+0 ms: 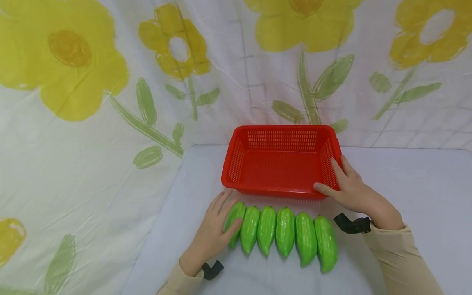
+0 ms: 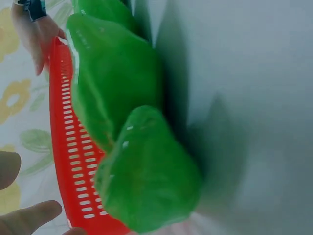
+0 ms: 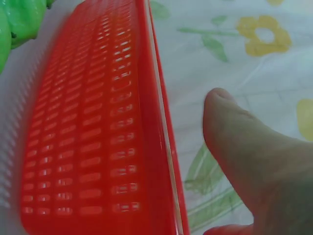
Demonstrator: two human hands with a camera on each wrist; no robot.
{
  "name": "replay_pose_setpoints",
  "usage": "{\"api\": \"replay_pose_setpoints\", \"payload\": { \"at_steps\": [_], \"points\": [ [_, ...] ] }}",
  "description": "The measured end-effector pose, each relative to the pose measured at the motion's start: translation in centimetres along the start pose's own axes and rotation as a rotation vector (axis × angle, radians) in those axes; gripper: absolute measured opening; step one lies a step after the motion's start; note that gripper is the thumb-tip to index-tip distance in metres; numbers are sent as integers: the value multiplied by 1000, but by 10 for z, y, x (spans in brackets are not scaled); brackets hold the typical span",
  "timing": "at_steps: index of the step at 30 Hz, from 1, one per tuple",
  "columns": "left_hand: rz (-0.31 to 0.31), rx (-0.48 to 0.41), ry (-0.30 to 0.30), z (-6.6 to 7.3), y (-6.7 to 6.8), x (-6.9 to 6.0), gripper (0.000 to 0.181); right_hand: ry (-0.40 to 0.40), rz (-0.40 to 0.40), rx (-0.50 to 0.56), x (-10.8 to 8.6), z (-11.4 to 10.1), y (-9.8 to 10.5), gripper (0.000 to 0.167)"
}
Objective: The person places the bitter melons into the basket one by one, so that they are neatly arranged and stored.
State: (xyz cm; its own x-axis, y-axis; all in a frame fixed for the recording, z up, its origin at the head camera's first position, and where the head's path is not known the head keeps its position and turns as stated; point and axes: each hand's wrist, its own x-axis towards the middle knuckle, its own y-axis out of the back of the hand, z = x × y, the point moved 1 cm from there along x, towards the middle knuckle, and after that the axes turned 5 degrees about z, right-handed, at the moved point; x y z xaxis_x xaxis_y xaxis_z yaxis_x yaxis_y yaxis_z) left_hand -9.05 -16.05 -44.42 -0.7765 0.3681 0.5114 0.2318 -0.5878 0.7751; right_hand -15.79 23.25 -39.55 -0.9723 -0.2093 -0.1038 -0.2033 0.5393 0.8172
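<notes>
Several glossy green pieces shaped like long fruit with pointed tips [image 1: 285, 232] lie side by side in a row on the white table. My left hand [image 1: 210, 233] is at the row's left end, fingers extended over the leftmost green fruit [image 1: 239, 211] and thumb across it. In the left wrist view, fingertips [image 2: 41, 211] show beside the green fruit [image 2: 149, 176]; contact is unclear. A red plastic basket [image 1: 280, 191] stands behind the row, nothing inside it. At its front right corner is my right hand [image 1: 355, 192], fingers spread over the rim. The right wrist view shows the thumb [image 3: 234, 127] above the rim.
A white table [image 1: 413, 196] runs up to a hanging cloth [image 1: 228, 61] printed with yellow flowers, which also falls along the left side. Black straps [image 1: 352, 224] sit at both wrists over beige sleeves [image 1: 400, 258].
</notes>
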Motion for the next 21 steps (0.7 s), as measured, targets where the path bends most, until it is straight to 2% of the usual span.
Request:
{"api": "replay_pose_setpoints", "payload": {
  "at_steps": [6,13,21],
  "points": [
    [-5,3,49,-6,-5,-7,52,3,-13,12,2,0,-1,112],
    [-46,-13,106,-10,-12,-11,51,-15,-35,9,1,0,-3,113],
    [-146,-78,263,-11,-16,-13,51,-13,-28,-3,0,0,-3,113]
  ]
}}
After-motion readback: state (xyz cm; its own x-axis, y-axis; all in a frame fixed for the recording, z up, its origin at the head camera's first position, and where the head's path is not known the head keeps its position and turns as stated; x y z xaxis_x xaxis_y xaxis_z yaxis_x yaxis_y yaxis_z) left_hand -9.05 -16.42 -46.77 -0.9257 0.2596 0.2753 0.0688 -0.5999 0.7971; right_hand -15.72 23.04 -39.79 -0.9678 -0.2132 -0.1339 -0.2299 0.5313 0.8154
